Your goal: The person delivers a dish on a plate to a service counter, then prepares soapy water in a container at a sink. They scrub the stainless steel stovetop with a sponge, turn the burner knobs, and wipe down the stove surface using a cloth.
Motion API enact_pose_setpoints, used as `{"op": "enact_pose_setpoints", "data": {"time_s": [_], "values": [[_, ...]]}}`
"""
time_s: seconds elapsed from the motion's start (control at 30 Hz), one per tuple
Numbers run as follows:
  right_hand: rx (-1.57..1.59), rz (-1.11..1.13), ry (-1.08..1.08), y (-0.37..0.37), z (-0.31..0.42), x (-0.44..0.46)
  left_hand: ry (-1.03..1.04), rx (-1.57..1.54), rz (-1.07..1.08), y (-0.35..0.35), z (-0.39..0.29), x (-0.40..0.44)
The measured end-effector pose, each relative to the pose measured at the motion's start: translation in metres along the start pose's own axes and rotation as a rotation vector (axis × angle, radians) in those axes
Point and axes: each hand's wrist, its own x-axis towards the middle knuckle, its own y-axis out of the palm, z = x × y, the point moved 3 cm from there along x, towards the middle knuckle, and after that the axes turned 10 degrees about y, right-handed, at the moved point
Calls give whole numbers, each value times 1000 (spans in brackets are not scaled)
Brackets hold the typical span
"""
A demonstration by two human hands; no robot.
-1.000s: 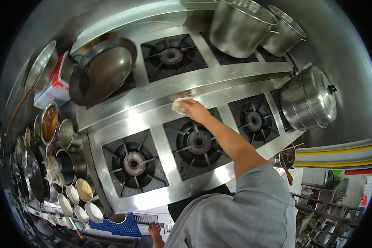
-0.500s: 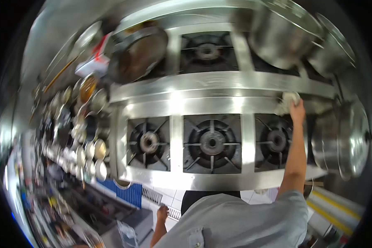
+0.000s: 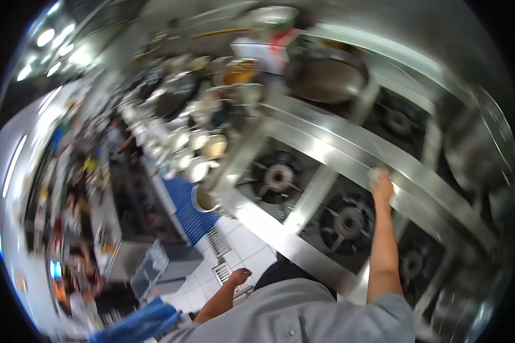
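My right hand (image 3: 383,186) is closed around a pale cloth (image 3: 375,174), pressed on the steel strip (image 3: 349,157) between the front and back rows of burners. Most of the cloth is hidden by the hand, and motion blurs it. Just below that arm lies the middle front burner (image 3: 349,222), with another front burner (image 3: 279,178) to its left. My left hand (image 3: 240,276) hangs low by my side above the tiled floor, fingers curled, with nothing visible in them. It touches no part of the stove.
A large dark wok (image 3: 329,79) sits on the back left burner. Big steel pots (image 3: 478,151) stand at the back right. Many small containers (image 3: 197,140) crowd the left side, above a blue mat (image 3: 186,208). Other people (image 3: 83,280) are far left.
My view has swung left, so the stove now appears tilted. My right hand has slid leftward along the steel strip with the cloth. My left hand stays low at my side.
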Motion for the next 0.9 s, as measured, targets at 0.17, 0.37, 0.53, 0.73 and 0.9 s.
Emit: {"op": "enact_pose_setpoints", "data": {"time_s": [0.17,0.37,0.53,0.73,0.9], "values": [[424,-400,155,-147,-66,-55,-33,-304,-89,28,42,34],[461,-670,76,-262,-186,-6,285,91,52,31,40,28],[-289,-781,172,-209,-218,58,-82,-413,15,23,43,14],[-184,-706,114,-94,-3,33,140,-219,51,8,64,10],[-231,-422,-264,48,191,27,91,-289,-5,-7,69,17]]}}
